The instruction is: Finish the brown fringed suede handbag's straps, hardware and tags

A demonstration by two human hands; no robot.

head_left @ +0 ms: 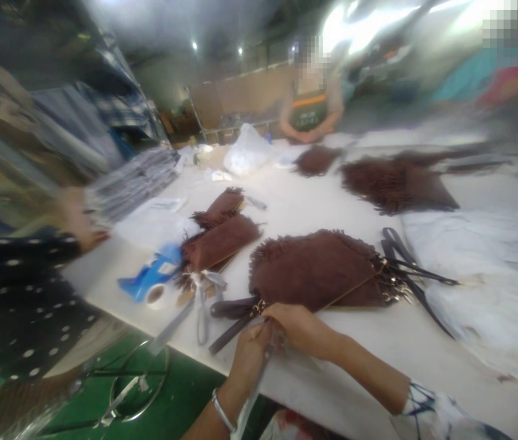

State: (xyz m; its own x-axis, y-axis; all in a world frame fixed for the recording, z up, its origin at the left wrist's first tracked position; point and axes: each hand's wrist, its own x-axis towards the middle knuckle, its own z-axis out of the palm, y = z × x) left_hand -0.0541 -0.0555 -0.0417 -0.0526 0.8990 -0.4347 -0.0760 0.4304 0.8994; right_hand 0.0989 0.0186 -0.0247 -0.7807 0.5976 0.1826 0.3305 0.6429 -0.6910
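Observation:
My left hand [252,348], with a bangle at the wrist, is closed on a narrow strap; a pale strip [250,403] hangs down below it. My right hand [298,327] meets it at the table's front edge, fingertips pinched at the same spot. What they pinch is mostly hidden and blurred. Just beyond lies a stack of brown fringed suede bags [311,269]. Dark wrist straps [233,318] with gold-coloured clasps lie at the stack's left corner, and more black straps [399,250] at its right.
Left on the white table [295,208] are smaller brown bags [219,241], pale-wrapped straps [200,311], a blue tape dispenser [155,272] and a tape roll [155,294]. White plastic [483,293] covers the right side. A person's polka-dot sleeve [20,299] is at left; another person [311,110] sits opposite.

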